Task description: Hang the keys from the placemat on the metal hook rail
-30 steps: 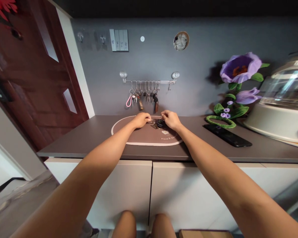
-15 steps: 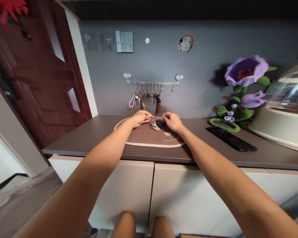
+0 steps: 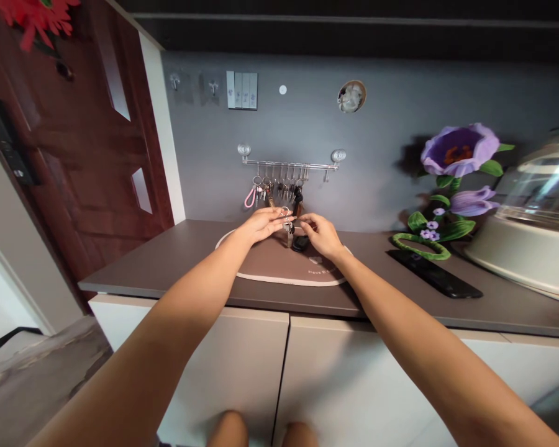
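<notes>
My left hand pinches a metal key ring between thumb and fingers. A bunch of keys dangles from it, just above the brown mat. My right hand is close beside the ring, thumb and forefinger slightly apart, fingertips near those of the left. Whether it touches the ring I cannot tell. Below, a black key fob lies on the mat. Behind the hands, several key bunches hang from a clear hook rail on the wall.
A black phone lies on the counter to the right. Past it stand a purple fabric flower with a green looped base and a domed white appliance. A dark red door is at the left.
The left hand has raised the key ring, so the keys now hang down. The right hand's thumb and forefinger have parted, and the black fob shows more fully. The view has tilted up slightly.
</notes>
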`<action>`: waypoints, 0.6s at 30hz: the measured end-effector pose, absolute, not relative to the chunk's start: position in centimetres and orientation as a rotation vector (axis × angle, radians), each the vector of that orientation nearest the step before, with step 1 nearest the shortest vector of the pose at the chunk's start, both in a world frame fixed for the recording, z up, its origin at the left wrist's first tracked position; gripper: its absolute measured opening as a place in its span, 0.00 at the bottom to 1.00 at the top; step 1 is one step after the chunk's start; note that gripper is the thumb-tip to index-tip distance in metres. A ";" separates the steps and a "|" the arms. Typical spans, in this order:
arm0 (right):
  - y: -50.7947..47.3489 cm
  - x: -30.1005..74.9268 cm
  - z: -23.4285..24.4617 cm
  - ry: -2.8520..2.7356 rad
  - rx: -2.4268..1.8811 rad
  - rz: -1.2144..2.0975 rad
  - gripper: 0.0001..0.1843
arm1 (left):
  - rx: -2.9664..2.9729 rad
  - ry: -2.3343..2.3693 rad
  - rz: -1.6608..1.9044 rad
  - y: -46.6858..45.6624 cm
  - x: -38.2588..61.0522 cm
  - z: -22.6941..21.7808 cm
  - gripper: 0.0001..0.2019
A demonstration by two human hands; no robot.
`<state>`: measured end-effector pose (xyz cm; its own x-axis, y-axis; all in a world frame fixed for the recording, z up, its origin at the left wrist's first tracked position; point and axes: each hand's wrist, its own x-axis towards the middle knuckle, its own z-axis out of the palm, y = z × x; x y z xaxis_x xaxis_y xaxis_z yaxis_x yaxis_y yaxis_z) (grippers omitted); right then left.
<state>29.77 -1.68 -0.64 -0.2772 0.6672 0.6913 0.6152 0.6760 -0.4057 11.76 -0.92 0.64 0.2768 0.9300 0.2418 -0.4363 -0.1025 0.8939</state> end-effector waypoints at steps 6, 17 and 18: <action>-2.2 29.4 -0.4 -1.958 -0.890 0.044 0.13 | 1.164 0.517 1.266 -1.5 12.1 0.9 0.06; -1.8 28.7 -0.8 -1.878 -0.791 0.078 0.13 | 1.245 0.556 1.236 -1.0 12.9 0.3 0.01; -1.7 28.7 -0.9 -1.871 -0.788 0.084 0.13 | 1.246 0.559 1.234 -1.1 12.9 0.3 0.01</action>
